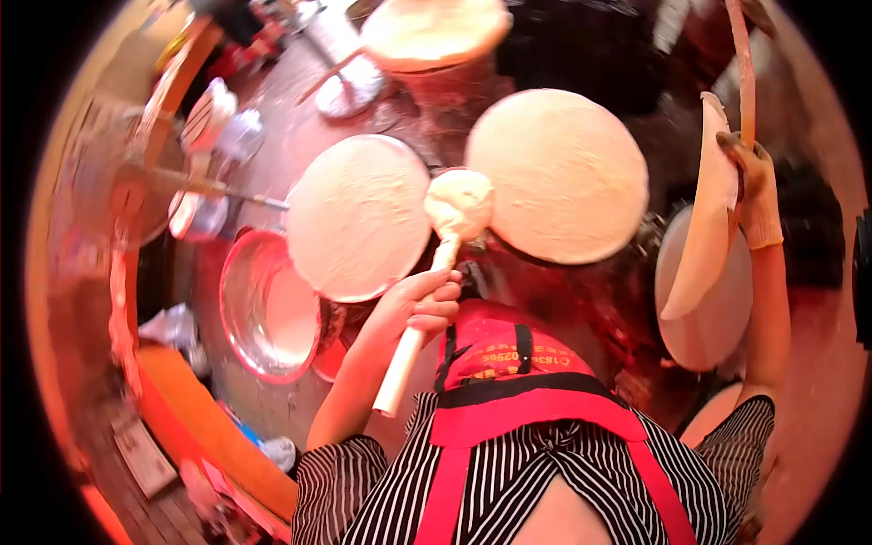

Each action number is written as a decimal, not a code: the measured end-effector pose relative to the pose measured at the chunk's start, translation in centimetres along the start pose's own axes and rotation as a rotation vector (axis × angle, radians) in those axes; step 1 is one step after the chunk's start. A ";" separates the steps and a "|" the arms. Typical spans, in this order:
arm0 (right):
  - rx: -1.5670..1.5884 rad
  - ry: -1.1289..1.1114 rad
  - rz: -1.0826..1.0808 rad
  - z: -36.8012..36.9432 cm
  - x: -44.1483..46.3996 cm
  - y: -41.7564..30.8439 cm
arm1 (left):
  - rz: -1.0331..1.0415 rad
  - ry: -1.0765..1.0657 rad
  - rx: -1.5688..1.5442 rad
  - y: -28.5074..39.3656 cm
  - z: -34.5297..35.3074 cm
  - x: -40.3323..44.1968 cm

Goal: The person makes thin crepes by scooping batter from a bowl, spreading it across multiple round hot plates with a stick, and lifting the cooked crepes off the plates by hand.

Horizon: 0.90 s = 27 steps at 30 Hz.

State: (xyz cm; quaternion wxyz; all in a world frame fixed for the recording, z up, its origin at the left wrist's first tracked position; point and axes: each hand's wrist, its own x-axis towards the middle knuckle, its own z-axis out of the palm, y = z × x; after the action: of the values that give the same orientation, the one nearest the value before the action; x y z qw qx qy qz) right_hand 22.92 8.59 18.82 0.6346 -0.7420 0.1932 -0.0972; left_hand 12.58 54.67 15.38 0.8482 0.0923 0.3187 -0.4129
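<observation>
My left hand (425,300) is wrapped round a pale cylindrical handle (399,372) with a thick lump of pale dough (460,202) on its far end. The lump hangs between two round plates covered with a thin pale layer, the left plate (359,218) and the right plate (556,177). Off to the right, my gloved right hand (756,186) grips a thin, floppy sheet like a flatbread (704,227). A long, narrow stick (743,73) rises from the same fingers. Below the sheet is a bare grey round plate (704,313).
A reddish basin (238,318) with pale, wet contents sits at the left. Another coated round plate (436,32) stands at the far side. A fan (141,195) and plastic containers (211,123) are further left, beside an orange edge (204,418).
</observation>
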 end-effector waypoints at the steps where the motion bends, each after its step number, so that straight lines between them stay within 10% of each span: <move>1: 0.013 -0.026 -0.060 4.6 2.1 -1.1 | 0.050 0.011 0.029 1.9 -0.5 -1.2; 13: 0.677 -0.193 -0.151 37.4 21.2 -14.0 | 0.403 0.122 0.243 16.5 -3.7 -6.6; 24: 0.310 0.345 0.523 48.3 29.1 19.9 | 0.493 0.157 0.221 24.3 -3.7 -7.7; 27: 0.497 0.520 0.317 49.6 25.9 18.8 | 0.491 0.177 0.274 23.4 -2.5 -7.2</move>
State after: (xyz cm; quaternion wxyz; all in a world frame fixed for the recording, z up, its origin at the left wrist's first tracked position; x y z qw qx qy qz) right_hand 62.68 40.50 -10.88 0.7320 -0.4772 0.4301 -0.2268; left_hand 25.89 75.36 15.37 0.8713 0.3159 0.3010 -0.2247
